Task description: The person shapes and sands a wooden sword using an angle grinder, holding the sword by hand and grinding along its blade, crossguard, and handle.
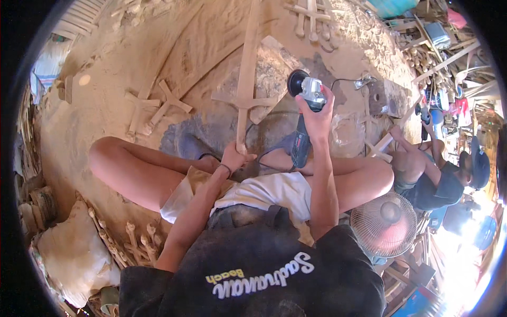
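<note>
My left hand (235,160) is closed round the grip end of a long wooden sword (247,74), whose blade points away from me. The sword's crossguard lies over a low worn block (224,84). My right hand (318,113) holds an angle grinder (301,140) by its grey metal head, body hanging downward. The grinder's round black disc (297,82) faces left, apart from the sword and to the right of its blade. Whether the disc is spinning I cannot tell.
Wooden swords (168,103) lie on the dusty ground at left, more at the top. A wire-caged fan (384,224) stands by my right knee. Another person (443,179) sits at right with a tool and a wooden sword. A pale sack (79,253) lies lower left.
</note>
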Motion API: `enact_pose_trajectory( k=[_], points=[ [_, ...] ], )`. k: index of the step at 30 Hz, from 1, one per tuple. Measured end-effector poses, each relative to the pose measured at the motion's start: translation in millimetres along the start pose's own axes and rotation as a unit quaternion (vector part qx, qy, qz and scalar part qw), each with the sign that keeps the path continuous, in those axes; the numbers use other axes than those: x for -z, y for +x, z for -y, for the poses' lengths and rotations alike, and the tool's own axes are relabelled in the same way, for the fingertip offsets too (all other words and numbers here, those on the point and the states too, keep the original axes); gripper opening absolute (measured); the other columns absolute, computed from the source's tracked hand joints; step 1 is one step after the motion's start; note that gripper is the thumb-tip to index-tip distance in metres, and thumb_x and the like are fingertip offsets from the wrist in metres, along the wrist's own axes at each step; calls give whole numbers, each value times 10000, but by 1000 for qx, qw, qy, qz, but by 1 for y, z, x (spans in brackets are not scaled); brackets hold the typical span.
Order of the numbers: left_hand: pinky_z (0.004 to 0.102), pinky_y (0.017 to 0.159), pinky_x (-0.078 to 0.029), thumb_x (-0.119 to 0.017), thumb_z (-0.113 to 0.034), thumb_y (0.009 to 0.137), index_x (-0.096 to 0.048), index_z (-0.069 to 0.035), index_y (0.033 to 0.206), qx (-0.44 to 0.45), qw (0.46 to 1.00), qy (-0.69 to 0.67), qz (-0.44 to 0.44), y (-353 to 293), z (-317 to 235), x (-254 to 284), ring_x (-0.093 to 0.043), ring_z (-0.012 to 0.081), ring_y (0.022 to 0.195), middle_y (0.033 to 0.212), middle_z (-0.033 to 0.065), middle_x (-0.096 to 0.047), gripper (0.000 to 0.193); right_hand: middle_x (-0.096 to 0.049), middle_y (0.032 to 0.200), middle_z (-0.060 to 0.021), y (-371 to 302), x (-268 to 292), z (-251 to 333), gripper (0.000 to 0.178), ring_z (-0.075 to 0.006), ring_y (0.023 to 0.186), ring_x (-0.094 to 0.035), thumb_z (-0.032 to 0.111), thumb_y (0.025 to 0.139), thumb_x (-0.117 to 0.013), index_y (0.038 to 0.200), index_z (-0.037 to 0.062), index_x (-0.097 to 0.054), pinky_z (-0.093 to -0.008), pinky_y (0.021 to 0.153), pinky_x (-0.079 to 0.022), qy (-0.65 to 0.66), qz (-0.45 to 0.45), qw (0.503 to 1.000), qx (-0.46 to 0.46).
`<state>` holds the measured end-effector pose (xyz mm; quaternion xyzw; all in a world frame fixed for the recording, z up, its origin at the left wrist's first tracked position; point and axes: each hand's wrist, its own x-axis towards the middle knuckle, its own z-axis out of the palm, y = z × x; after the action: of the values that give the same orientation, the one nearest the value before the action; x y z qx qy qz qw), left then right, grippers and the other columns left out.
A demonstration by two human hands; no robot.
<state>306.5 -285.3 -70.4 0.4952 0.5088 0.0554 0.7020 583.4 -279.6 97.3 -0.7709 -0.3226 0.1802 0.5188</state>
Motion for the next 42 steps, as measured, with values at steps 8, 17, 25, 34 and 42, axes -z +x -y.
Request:
enact_pose_trajectory(
  k=[8,17,25,34,42],
  points=[
    [451,831,-604,-859,-210,703,-695,-4,1106,-68,990,71,-104,22,3,-16,-763,358,882,922,171,-773,481,-743,1196,-237,-31,-41,5,862,-453,1071,-740,458,836,-880,1526,179,-446,-508,932,-578,-252,135,958,21],
    [462,861,-599,-830,-173,701,-681,15,1147,-87,985,54,-142,19,1,-22,-758,382,923,968,202,-767,506,-769,1049,-277,-41,-100,20,882,-503,989,-741,490,857,-794,1557,160,-371,-584,873,-584,-350,294,890,11],
    [463,874,-595,-861,-136,675,-677,16,1155,-77,985,25,-155,21,5,-23,-756,377,941,974,203,-764,536,-776,1007,-259,-34,-86,9,807,-480,955,-750,442,822,-862,1460,156,-457,-550,814,-586,-351,251,902,0],
    [467,859,-592,-869,-138,668,-678,3,1119,-55,990,44,-126,18,-7,-20,-757,380,934,961,197,-766,509,-769,1067,-267,-12,-54,-16,820,-476,1033,-743,459,818,-872,1453,106,-489,-547,877,-575,-393,137,909,-33],
    [483,804,-595,-876,-158,663,-684,13,1062,-111,975,73,-177,15,-6,-24,-759,393,875,902,215,-756,474,-764,1038,-284,-41,-104,19,812,-471,1003,-752,505,846,-801,1441,69,-461,-580,868,-588,-344,300,890,19]
  ],
)
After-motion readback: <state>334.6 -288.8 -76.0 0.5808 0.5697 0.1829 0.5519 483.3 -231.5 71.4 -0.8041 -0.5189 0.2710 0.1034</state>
